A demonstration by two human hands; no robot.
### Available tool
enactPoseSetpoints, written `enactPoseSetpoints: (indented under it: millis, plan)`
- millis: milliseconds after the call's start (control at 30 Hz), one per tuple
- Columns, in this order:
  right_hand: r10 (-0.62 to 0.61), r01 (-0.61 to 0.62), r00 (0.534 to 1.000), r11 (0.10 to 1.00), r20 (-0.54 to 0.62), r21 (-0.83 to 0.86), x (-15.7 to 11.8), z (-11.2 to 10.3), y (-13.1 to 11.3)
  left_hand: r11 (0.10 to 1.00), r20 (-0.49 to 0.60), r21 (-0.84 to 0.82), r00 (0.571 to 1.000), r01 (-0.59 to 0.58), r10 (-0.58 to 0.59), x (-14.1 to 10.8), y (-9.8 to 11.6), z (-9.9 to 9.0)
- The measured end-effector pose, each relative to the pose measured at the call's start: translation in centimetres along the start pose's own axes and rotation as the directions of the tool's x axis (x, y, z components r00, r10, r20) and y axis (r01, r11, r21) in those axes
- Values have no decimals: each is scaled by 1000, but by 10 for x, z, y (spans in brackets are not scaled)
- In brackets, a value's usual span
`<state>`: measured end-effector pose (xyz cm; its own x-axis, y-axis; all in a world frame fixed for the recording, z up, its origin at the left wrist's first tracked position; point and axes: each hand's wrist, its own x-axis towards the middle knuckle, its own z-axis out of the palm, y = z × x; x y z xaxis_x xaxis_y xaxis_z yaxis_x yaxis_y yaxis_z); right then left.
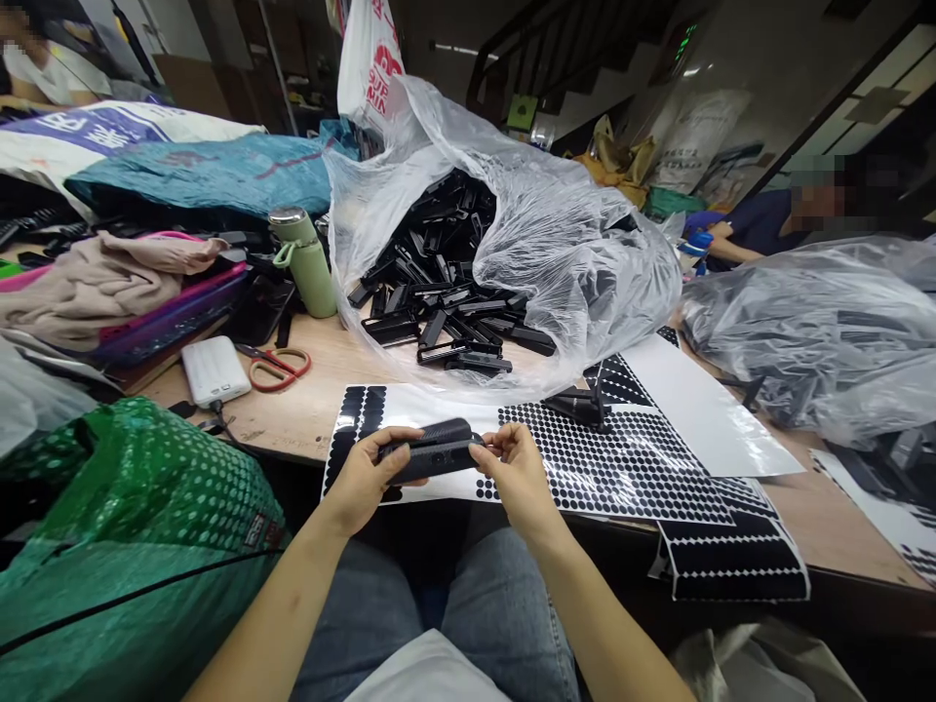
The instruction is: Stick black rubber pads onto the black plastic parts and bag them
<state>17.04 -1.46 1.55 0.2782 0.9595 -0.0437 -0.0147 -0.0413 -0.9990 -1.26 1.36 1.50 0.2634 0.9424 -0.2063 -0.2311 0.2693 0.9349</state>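
Note:
My left hand is wrapped round the left end of a long black plastic piece, which has a ribbed upper face and a groove along it. At its right end my right hand is closed, thumb pressed against the piece; whether a small dot sits between those fingertips I cannot make out. Under and beside the hands lie white sheets of round black stickers. Several similar black pieces spill from the mouth of a clear plastic bag ahead. Another black piece rests on the sticker sheets.
Left of the bag stand a green flask, red-handled scissors and a white power bank with a cable. A green sack rises at my left. More bagged black pieces lie at right. Two people sit farther off.

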Motion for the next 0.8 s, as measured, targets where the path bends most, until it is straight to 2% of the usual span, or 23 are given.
enactPoseSetpoints:
  millis: [100,167,233,300,367,467,567,667,733,800]
  plan:
    - [-27,27,999,1000,32,-5,9,2,3,994,-49,41,993,-106,108,2,-3,2]
    - [-45,60,996,977,79,-206,13,-4,7,996,-89,-33,992,-89,86,5,-5,3]
    - [-26,79,994,854,110,-515,13,-14,16,990,-102,-136,994,-48,35,8,-7,2]
    - [-16,106,992,655,127,-748,10,-23,28,980,-109,-198,994,-17,-5,9,-9,2]
    - [-14,143,987,521,159,-842,7,-28,41,972,-113,-233,993,4,-31,10,-11,1]
    - [2,172,981,466,195,-868,5,-31,51,964,-125,-264,991,21,-56,11,-12,2]
    - [37,155,979,510,202,-846,6,-33,45,960,-143,-277,987,36,-79,11,-13,3]
    - [51,113,979,671,198,-732,3,-30,22,963,-171,-268,983,25,-72,9,-14,6]
    - [3,115,981,795,194,-595,1,-21,4,969,-175,-248,984,-1,-44,8,-15,11]
    - [-81,169,976,870,204,-463,-2,-7,-12,972,-166,-233,986,-17,-23,6,-16,16]
